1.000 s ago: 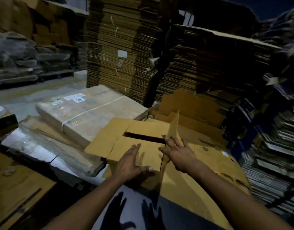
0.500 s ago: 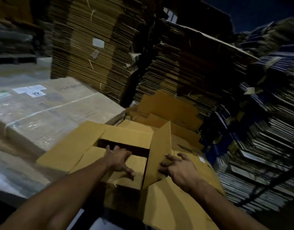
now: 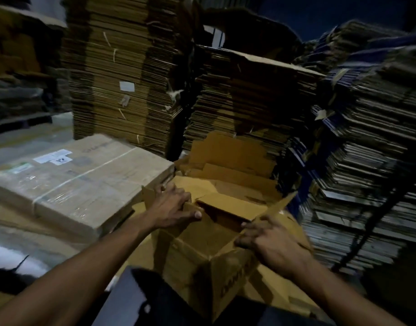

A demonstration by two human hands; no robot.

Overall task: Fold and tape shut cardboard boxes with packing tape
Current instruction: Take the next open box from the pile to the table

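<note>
A brown cardboard box (image 3: 202,262) stands in front of me with one corner turned toward me and its top partly open. My left hand (image 3: 173,205) grips the box's left flap at the top edge, thumb over the rim. My right hand (image 3: 270,243) holds the raised right flap (image 3: 276,207), which tilts up and to the right. Between the hands a far flap (image 3: 230,204) lies folded inward over a dark gap. No tape is in view.
A large plastic-wrapped, strapped carton (image 3: 80,182) lies to the left. Tall stacks of flattened cardboard (image 3: 122,74) rise behind, and darker stacks (image 3: 371,161) crowd the right side. Loose flat cardboard sheets (image 3: 228,161) lean behind the box.
The box has been turned and raised, so a corner now faces me. My left hand moved from the near flap to the left flap's edge; the right flap has swung outward to the right.
</note>
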